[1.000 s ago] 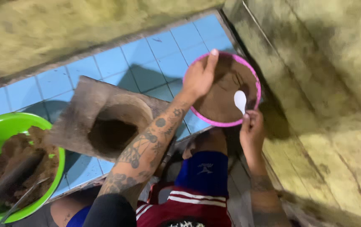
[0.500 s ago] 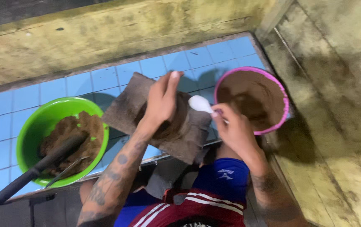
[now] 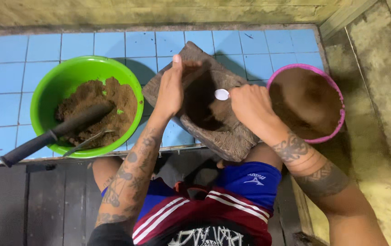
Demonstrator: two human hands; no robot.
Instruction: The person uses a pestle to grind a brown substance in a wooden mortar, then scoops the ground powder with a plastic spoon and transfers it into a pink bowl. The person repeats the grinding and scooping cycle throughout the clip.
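A grey stone mortar slab (image 3: 225, 136) lies tilted on the blue tiles, with brown paste in its hollow. My left hand (image 3: 172, 89) grips the mortar's left rim, fingers over the edge. My right hand (image 3: 250, 105) holds a white spoon (image 3: 222, 94) whose bowl points into the hollow. A pink-rimmed basin (image 3: 336, 98) with brown paste stands just right of the mortar. A green bowl (image 3: 50, 91) of brown paste sits to the left, with a dark pestle (image 3: 52, 134) and a metal spoon (image 3: 86, 142) resting in it.
The blue tiled ledge (image 3: 18, 50) ends at a front edge near my knees. A rough yellowed wall (image 3: 159, 11) runs behind it, and a concrete surface (image 3: 382, 68) rises on the right. Dark floor (image 3: 31, 205) lies below left.
My left hand came off the pink basin's rim and now holds the mortar. My right hand carried the white spoon from the basin over to the mortar's hollow.
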